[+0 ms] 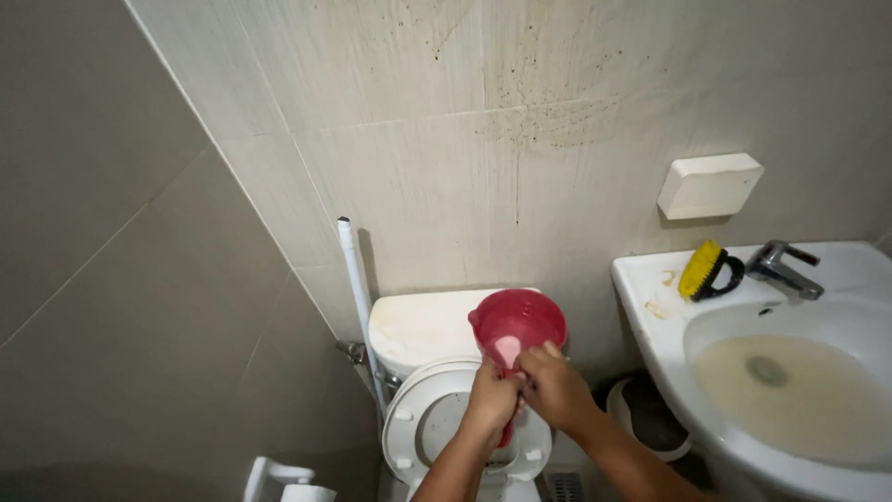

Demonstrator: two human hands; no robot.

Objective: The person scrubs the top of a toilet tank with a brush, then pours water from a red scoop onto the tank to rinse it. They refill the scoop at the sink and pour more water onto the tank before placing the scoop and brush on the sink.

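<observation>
I hold a red plastic dipper [518,327] up in front of the toilet tank [420,325], its open mouth tilted toward me. My left hand [492,398] and my right hand [555,386] are both closed around its handle, just below the cup. Under my hands is the white toilet [423,429] with its seat lid raised against the tank. The lower end of the handle is hidden behind my hands.
A white sink [650,311] with murky water stands at the right, with a metal tap [785,268] and a yellow scrub brush [703,270] on its rim. A white wall box [709,185] hangs above. A white pipe [358,297] runs beside the tank. A paper holder [279,481] sits lower left.
</observation>
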